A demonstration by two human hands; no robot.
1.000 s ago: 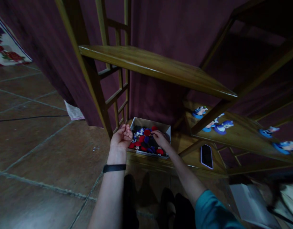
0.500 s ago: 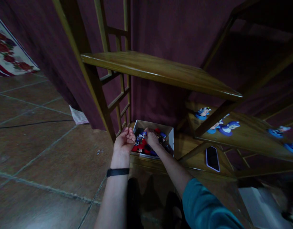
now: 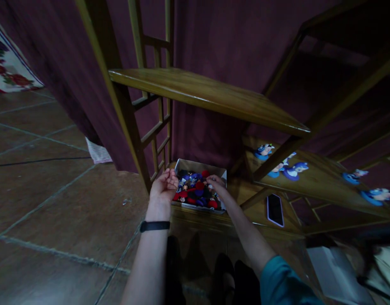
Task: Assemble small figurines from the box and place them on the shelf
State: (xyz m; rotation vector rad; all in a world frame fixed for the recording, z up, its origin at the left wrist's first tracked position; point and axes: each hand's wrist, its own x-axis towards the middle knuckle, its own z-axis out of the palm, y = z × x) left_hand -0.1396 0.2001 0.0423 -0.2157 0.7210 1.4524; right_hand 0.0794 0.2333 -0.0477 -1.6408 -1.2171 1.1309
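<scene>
A cardboard box (image 3: 225, 177) stands low on the wooden shelf, filled with small figurines (image 3: 195, 188) in red, blue and purple. Close to the box's left edge is my left hand (image 3: 165, 185), palm up, its fingers loosely curled and apart with nothing in them. Over the right part of the box reaches my right hand (image 3: 217, 183), its fingers stretched toward the left among the figurines. The fingertips come near small figures there, and I see nothing clearly gripped. A dark band circles my left wrist.
A wooden shelf board (image 3: 207, 95) juts out above the box. To the right, several blue and purple figurines (image 3: 295, 170) stand on another shelf level, with a phone (image 3: 274, 210) lying below. A slatted side frame (image 3: 155, 133) borders the left, before a purple curtain (image 3: 210, 46).
My right hand has moved from the middle of the box to its right side, uncovering more figurines. My left hand stays by the left edge. The view has shifted slightly.
</scene>
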